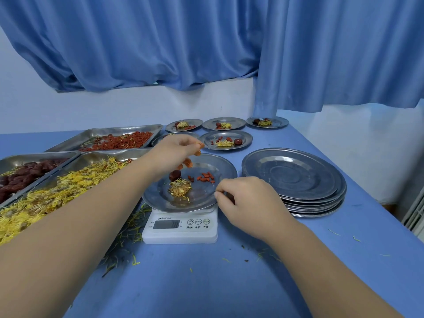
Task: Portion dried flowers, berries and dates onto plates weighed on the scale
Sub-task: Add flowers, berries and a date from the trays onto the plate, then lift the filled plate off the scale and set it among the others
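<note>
A metal plate rests on a white digital scale. On it lie a dried yellow flower, a dark date and a few red berries. My left hand hovers over the plate's far side, fingers pinched on red berries, and some berries are dropping below it. My right hand pinches the plate's right rim. To the left stand three trays: berries, dates and yellow flowers.
A stack of bare metal plates stands right of the scale. Several filled plates sit at the back of the blue table. Loose petals lie scattered near the scale. The table's right edge is close, with blue curtains behind.
</note>
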Motion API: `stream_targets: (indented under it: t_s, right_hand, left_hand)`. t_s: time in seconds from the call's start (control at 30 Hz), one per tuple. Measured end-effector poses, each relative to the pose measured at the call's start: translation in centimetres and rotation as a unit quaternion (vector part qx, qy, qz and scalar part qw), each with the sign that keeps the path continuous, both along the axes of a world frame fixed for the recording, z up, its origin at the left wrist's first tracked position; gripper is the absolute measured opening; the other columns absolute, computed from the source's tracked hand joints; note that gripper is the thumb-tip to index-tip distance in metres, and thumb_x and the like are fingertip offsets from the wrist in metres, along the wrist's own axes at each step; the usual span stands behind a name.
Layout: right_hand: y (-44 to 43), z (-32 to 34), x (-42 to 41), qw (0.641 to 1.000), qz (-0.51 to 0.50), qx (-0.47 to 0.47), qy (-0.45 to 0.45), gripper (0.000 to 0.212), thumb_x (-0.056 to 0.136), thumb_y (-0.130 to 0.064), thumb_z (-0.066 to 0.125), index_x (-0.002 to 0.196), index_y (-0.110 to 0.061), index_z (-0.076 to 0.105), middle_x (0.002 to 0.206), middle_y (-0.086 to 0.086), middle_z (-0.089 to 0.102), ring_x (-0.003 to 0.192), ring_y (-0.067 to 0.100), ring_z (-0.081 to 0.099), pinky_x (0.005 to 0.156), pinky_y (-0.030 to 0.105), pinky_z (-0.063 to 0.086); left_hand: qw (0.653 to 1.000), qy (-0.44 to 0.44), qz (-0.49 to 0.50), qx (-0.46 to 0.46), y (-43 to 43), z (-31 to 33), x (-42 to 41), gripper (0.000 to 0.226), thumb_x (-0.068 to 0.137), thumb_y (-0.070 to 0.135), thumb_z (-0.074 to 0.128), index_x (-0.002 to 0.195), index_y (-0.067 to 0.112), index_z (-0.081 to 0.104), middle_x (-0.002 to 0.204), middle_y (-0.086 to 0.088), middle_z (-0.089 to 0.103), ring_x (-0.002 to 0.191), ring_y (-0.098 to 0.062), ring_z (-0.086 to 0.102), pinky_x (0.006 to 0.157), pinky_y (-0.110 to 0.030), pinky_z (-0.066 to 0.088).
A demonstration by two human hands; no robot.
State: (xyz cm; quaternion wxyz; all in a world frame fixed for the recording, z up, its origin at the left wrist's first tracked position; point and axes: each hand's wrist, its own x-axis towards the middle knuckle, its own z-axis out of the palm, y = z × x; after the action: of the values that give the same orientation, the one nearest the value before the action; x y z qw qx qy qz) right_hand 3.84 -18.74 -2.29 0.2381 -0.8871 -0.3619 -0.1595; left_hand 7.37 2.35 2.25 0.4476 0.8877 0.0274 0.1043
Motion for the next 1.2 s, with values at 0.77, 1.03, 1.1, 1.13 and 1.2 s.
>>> stream_targets:
  t_s: [0.77,1.03,1.1,1.13,1.2]
  right_hand:
    - [1.7,-2.3,1.0,0.964,-0.108,0.157,0.184,0.015,0.087,-0.04,0.057,0.078,-0.03,0.049,0.062,-0.003,0.065,0.056,0.011,0.059,0.055,0.029,0.046]
    - [2.2,-2.3,0.9,0.898,-0.083,0.297,0.315,0.009,0.089,-0.014,0.062,0.09,-0.015,0.052,0.065,0.013,0.064,0.042,0.016,0.057,0.041,0.025,0.042]
    - [2.2,-2.3,0.9,0.876,-0.07,0.335,0.339,0.01,0.089,-0.007,0.062,0.091,-0.012,0.053,0.059,0.013,0.054,0.043,0.017,0.059,0.04,0.025,0.044]
    - [2.2,-2.3,0.8,0.863,-0.061,0.355,0.353,0.01,0.09,-0.004,0.061,0.092,-0.009,0.053,0.056,0.009,0.052,0.045,0.017,0.061,0.041,0.024,0.045]
    - [2.2,-2.3,0.8,0.834,-0.04,0.398,0.38,0.009,0.09,0.002,0.058,0.093,-0.005,0.053,0.054,0.007,0.054,0.049,0.019,0.063,0.045,0.023,0.048]
  left_hand:
    - [0.863,-0.18,0.178,-0.437,3.2,-3.6,-6.6,0.015,0.092,0.021,0.054,0.098,0.023,0.068,0.084,0.01,0.068,0.082,-0.012,0.066,0.071,-0.027,0.048]
    - [0.843,-0.18,0.224,-0.455,3.1,-3.8,-6.7,0.01,0.093,0.029,0.055,0.096,0.031,0.064,0.095,0.013,0.066,0.096,-0.007,0.066,0.06,-0.02,0.047]
    - [0.834,-0.173,0.213,-0.479,3.1,-3.7,-6.8,0.013,0.094,0.029,0.053,0.102,0.026,0.063,0.098,0.009,0.065,0.093,-0.008,0.066,0.06,-0.021,0.048]
    - [0.829,-0.174,0.209,-0.488,3.1,-3.7,-6.9,0.017,0.095,0.03,0.053,0.107,0.024,0.063,0.101,0.007,0.065,0.094,-0.01,0.067,0.063,-0.023,0.049]
    - [0.819,-0.184,0.202,-0.505,3.1,-3.7,-7.0,0.025,0.095,0.03,0.052,0.116,0.02,0.062,0.11,0.004,0.064,0.1,-0.014,0.067,0.072,-0.029,0.052]
